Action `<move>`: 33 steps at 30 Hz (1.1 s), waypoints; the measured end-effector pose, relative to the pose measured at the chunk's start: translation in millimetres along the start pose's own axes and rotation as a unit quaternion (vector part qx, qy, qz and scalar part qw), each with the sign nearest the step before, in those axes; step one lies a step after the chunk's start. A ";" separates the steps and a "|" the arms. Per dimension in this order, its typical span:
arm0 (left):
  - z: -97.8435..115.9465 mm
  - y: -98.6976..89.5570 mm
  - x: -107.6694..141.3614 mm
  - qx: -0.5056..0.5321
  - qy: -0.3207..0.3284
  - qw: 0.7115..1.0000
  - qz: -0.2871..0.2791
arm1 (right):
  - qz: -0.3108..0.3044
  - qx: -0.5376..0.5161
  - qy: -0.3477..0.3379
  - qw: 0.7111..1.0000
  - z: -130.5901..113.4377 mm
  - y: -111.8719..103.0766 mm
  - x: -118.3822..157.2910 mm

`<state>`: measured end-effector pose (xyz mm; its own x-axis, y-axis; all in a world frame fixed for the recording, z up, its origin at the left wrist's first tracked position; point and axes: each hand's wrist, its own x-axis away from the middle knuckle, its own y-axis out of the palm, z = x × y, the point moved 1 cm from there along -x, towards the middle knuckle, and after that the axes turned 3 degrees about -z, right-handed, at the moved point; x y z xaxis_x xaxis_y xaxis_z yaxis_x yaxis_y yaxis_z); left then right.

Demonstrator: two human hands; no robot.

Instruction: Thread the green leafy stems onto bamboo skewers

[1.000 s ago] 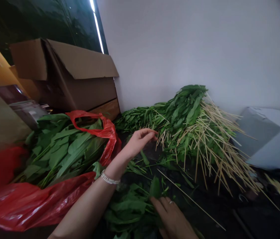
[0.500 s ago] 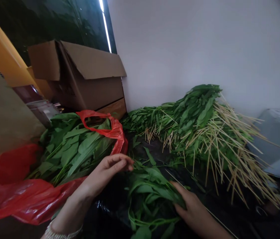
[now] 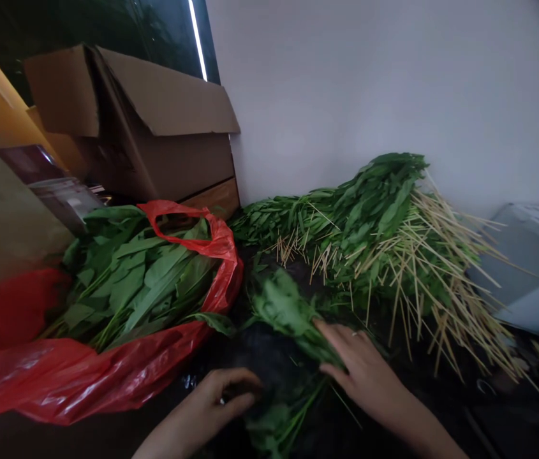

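My right hand (image 3: pixel 362 366) is wrapped round a bunch of leafy greens (image 3: pixel 286 309), whose leaves are blurred and point up and to the left. More leafy stems (image 3: pixel 279 417) lie just below it on the black plastic sheet (image 3: pixel 231 344). My left hand (image 3: pixel 224 398) hovers to the left of these stems, fingers curved and thumb apart, with nothing visible between them. Beyond it, a red plastic bag (image 3: pixel 130 376) lies open, full of loose long-leaved greens (image 3: pixel 140 274).
Against the white wall (image 3: pixel 369 83) is a heap of greens (image 3: pixel 365 197) on thin pale sticks (image 3: pixel 441 280), which jut toward the front right. A cardboard box (image 3: pixel 168 159) stands behind the bag. At the far right is a pale grey container (image 3: pixel 532 268).
My left hand has moved down, away from the bag's edge. The greens in my right hand now reach further up and left, and some stems lie apart below. The view has shifted slightly.
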<state>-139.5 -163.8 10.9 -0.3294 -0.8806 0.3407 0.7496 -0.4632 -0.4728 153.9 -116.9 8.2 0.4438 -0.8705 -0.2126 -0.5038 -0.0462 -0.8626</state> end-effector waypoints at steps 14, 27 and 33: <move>27.6 8.3 -36.2 -0.054 0.158 0.984 0.054 | 0.035 0.029 0.065 0.997 4.3 14.1 52.0; 31.1 22.9 -32.2 -0.093 0.191 0.977 0.023 | 0.224 0.067 0.105 0.967 -16.2 -29.9 22.0; 42.9 9.5 -32.7 -0.093 0.181 0.978 0.038 | 0.250 -0.097 0.162 0.950 -8.0 -68.0 -21.2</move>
<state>-96.9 -135.2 30.1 -0.4842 -0.8750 0.0042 0.6731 -0.3755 -0.6371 172.8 -99.2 75.1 -0.1227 -0.9108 -0.3941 -0.7331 0.3509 -0.5827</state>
